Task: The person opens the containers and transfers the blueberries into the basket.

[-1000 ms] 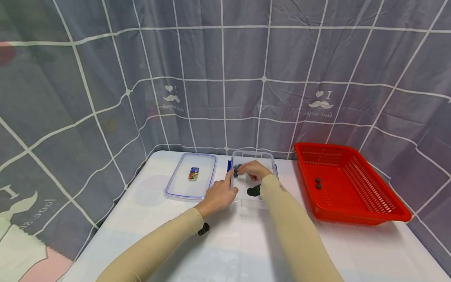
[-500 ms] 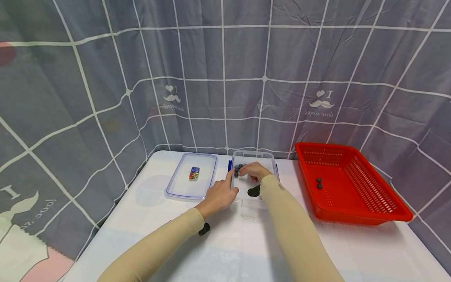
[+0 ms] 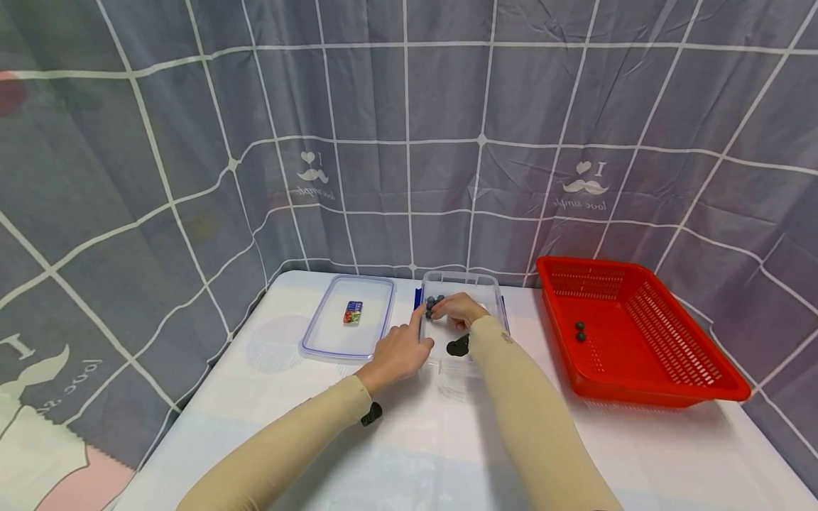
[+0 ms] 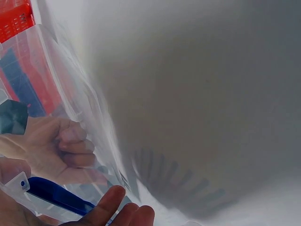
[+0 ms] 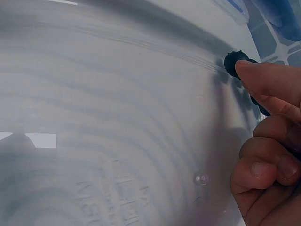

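Observation:
A clear plastic container [image 3: 461, 275] with blue side latches [image 4: 59, 194] stands at the middle back of the table. My left hand [image 3: 400, 349] grips its left wall, index finger stretched along the rim, other fingers outside by a latch. My right hand [image 3: 461, 309] reaches inside, its other fingers curled. In the right wrist view its thumb and index finger pinch a blueberry [image 5: 233, 64] close to the wall. Several more blueberries [image 3: 431, 302] cluster at the container's left side, between the two index fingertips; the right fingers partly hide them.
Left of the container lies its clear lid [image 3: 322, 333] with a colourful label [image 3: 352, 313]. A red plastic basket [image 3: 645, 389] stands on the right, two blueberries [image 3: 580, 331] in it. A grey checked curtain [image 3: 441, 177] hangs behind the white table [image 3: 409, 461].
Both hands stay nearly in place at the container. The blueberries by the right fingertips have shifted slightly.

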Motion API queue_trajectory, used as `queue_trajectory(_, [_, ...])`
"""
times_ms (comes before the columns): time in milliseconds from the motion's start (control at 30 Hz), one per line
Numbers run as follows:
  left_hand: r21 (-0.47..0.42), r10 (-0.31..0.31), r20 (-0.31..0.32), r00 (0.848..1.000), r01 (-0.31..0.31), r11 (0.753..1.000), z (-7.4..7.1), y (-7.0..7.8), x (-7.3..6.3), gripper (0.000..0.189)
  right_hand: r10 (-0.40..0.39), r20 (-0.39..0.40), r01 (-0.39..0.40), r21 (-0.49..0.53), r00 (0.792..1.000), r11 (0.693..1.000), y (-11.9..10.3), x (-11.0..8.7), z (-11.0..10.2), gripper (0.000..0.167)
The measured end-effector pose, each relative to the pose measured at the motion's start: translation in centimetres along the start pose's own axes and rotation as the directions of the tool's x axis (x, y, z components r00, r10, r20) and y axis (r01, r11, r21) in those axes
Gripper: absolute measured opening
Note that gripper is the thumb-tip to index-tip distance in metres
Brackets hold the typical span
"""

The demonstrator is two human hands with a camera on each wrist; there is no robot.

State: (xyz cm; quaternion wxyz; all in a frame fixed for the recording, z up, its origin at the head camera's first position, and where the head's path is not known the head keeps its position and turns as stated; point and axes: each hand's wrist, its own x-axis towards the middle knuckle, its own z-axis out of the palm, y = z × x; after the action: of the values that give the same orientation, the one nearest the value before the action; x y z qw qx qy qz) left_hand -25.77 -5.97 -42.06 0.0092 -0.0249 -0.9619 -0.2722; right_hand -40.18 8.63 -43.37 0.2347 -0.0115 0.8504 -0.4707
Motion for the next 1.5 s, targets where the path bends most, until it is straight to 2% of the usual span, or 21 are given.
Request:
queue_trajectory(700, [0.003,0.002,-0.003,1.000,-0.002,1.000,-0.2,0.2,-0.1,0.074,-0.018,-0.040,0.016,-0.044,0.999,0.999,-0.1,-0.1,0.3,0.032])
queue_trajectory(1133, [0.016,0.011,-0.002,1.000,-0.011,1.000,0.1,0.1,-0.2,0.074,-0.014,0.005,0.014,-0.047,1.000,0.999,0.2,-0.3,-0.6,0.031])
queue_trajectory(1500, [0.020,0.004,-0.018,1.000,-0.003,1.000,-0.2,0.1,-0.2,0.075,-0.030,0.020,0.030,-0.001,0.999,1.000,-1.0,-0.4,-2.0,0.035])
